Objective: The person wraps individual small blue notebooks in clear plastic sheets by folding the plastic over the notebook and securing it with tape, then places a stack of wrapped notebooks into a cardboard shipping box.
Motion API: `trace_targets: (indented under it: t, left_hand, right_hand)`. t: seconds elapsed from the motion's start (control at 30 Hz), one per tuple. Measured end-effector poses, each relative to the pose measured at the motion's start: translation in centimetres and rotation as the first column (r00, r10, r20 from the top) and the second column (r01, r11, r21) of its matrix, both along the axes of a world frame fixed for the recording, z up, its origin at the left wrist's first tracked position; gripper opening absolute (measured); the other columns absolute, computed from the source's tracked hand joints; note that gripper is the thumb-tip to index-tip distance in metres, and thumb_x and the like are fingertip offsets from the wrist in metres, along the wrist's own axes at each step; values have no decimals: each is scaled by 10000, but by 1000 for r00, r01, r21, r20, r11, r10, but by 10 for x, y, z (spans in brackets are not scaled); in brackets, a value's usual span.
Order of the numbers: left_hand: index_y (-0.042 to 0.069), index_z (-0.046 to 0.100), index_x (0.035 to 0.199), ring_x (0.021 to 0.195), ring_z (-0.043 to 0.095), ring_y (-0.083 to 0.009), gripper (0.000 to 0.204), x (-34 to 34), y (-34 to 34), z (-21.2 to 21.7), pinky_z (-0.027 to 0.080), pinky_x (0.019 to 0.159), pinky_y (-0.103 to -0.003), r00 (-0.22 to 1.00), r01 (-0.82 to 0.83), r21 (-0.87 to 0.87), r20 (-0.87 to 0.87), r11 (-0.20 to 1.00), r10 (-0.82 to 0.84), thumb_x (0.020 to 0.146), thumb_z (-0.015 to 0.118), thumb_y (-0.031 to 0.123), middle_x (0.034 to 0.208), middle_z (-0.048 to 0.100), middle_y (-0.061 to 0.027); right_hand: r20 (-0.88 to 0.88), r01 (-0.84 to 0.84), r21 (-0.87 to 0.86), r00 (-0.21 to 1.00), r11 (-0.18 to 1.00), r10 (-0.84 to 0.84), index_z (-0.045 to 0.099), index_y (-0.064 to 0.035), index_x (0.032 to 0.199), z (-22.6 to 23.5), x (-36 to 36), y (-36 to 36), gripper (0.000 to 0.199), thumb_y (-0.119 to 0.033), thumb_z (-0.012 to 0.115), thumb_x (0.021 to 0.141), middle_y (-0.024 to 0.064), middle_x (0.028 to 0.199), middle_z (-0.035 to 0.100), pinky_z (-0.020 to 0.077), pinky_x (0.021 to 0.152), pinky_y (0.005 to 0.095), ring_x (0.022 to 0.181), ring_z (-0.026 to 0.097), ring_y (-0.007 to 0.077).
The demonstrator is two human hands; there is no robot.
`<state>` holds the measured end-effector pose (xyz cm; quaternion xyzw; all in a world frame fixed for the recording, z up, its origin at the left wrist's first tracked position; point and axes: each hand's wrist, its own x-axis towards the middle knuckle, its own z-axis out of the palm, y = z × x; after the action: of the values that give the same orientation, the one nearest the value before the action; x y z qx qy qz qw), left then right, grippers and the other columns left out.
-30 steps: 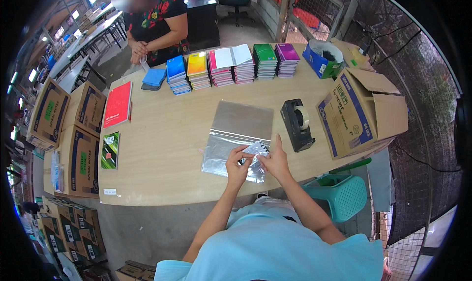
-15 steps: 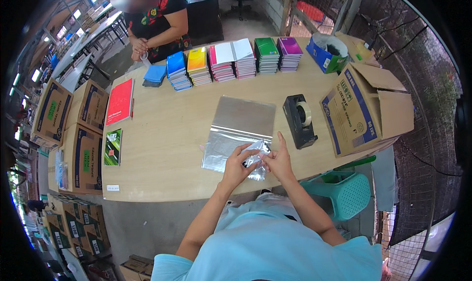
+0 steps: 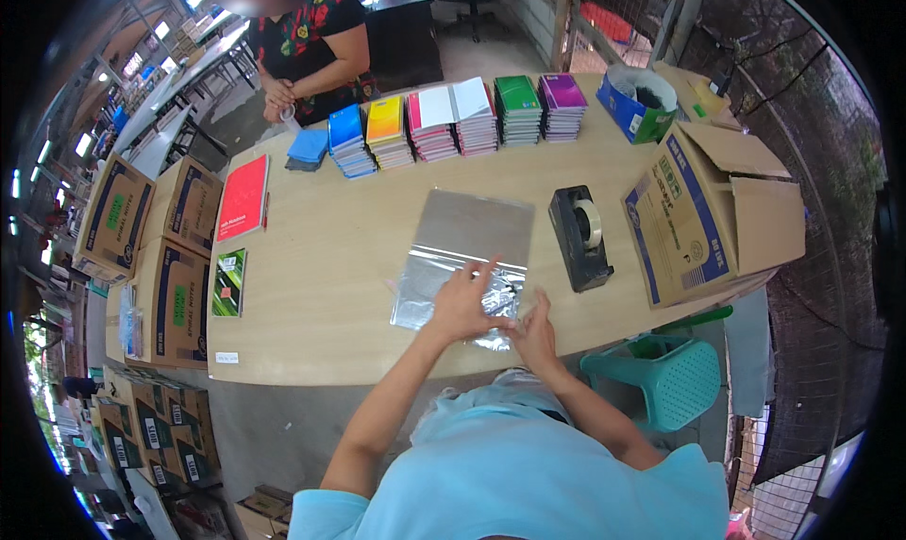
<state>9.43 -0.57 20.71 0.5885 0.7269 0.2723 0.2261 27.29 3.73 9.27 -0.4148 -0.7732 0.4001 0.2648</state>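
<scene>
- Mid-step, by the look of it: smoothing or sealing a clear plastic sleeve (image 3: 460, 280) lying flat near the front edge of the table (image 3: 330, 285).
- Left hand (image 3: 462, 306) pressed on the sleeve, fingers spread, grip open, holding nothing.
- Right hand (image 3: 536, 330) at the sleeve's crinkled lower corner, apparently pinching the plastic there.
- Next move probably calls for steady flat pressure, so the thin film does not wrinkle.
- Black tape dispenser (image 3: 579, 235) just right of the sleeve; open cardboard box (image 3: 708, 210) beyond it.
- Row of coloured notebook stacks (image 3: 444, 120) along the far edge.
- Another person's clasped hands (image 3: 279, 94) across the table; boxes on the floor.
</scene>
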Motion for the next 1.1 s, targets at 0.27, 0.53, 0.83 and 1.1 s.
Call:
trace_targets:
  t: [0.27,0.53,0.83,1.1]
  left_hand:
    - [109,289,1493,1234,523,-284,957,-19,-43,-23,466,998,-417,456,-251,31,885,967,90,713,841,168,1337,513,-159]
    - [-26,367,1371,1281,458,-354,880,-4,-33,-81,366,1073,-392,837,-148,-21,530,989,136,681,853,223,1394,443,-241]
    - [179,689,1087,1406,301,-330,399,-50,-40,60,276,1100,-574,790,337,171,-586,926,-179,700,785,180,1485,372,-154]
    - [54,443,1343,1284,453,-318,870,-48,-56,-46,341,1096,-416,984,-156,377,136,913,112,587,862,156,1362,485,-168]
  right_hand:
    - [-523,-452,-607,846,654,99,323,-16,1418,-5,9,7,846,-184,820,754,81,1209,593,494,921,370,1085,592,234]
    - [-356,-522,-285,836,804,417,388,-109,1351,-23,-14,69,888,-147,894,623,129,1237,568,426,1036,395,1165,555,268]
    - [482,-744,473,667,472,568,655,-95,1045,181,-16,75,444,-109,834,639,195,1394,451,331,1113,507,1412,296,330]
    - [-441,-352,-22,843,936,307,400,-26,1370,42,4,64,983,-258,923,571,111,1384,456,310,1124,378,1339,394,240]
